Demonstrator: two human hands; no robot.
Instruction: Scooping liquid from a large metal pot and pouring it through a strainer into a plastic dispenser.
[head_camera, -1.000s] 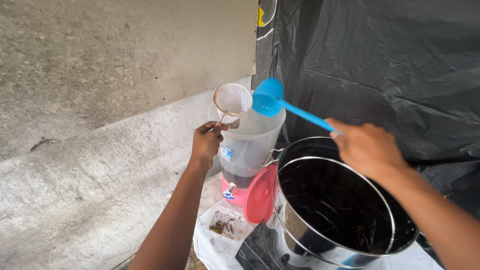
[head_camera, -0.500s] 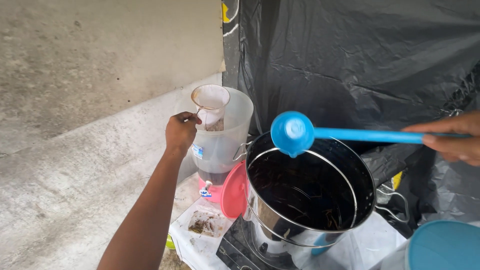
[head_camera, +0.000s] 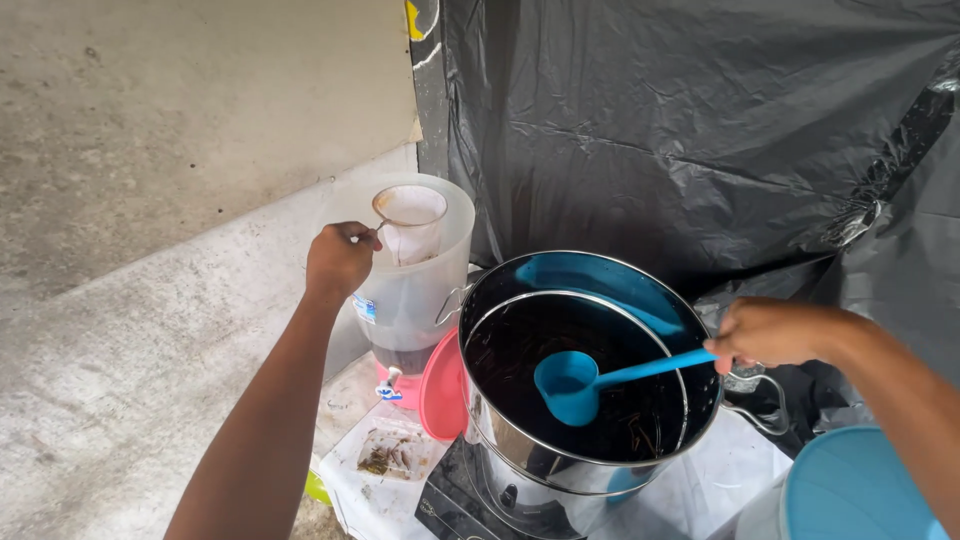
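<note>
- Right hand (head_camera: 770, 333), fingers wrapped tight round the blue ladle (head_camera: 570, 385) handle; cup sits low inside the steel pot (head_camera: 590, 375), just over dark liquid, angled to scoop.
- Left hand (head_camera: 338, 258), fingers pinched on the wire handle of a cloth strainer (head_camera: 408, 218), steadying it over the clear dispenser jug (head_camera: 415, 290).
- Below those fingers: pink lid (head_camera: 440, 390) leaning against the pot.
- Beyond: black plastic sheet (head_camera: 700, 130).

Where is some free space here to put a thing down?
The grey concrete ledge, left of the clear jug, is bare. It is crowded around the steel pot: pink lid, small tray and blue tub sit close.
</note>
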